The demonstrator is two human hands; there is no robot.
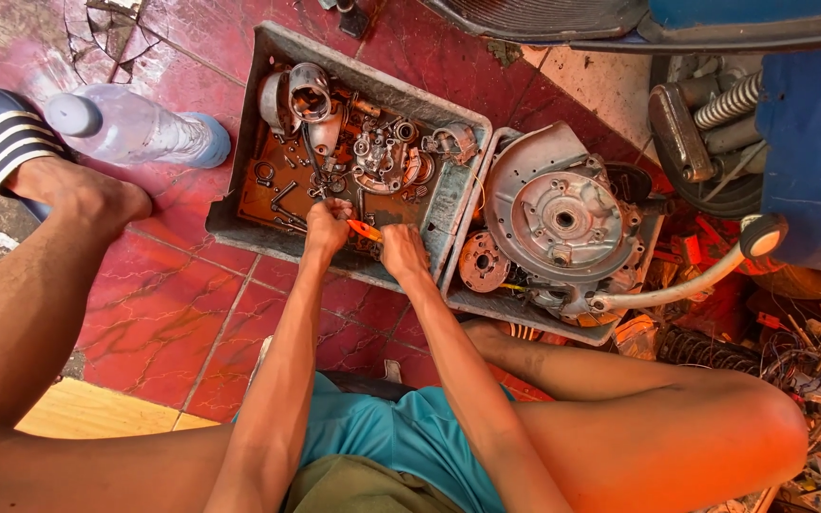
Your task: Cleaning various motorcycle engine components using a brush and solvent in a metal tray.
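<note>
Both hands down in the rusty parts tray, sharing one small orange tool.

Left hand (327, 228) and right hand (403, 253) each with a closed grip on the orange tool (365, 230), mostly hidden between them, at the near edge of the grey tray (239, 204) of greasy engine bits. Engine casing (563, 218) in the tray to the right, plastic bottle (135, 128) far left on the red floor.
</note>
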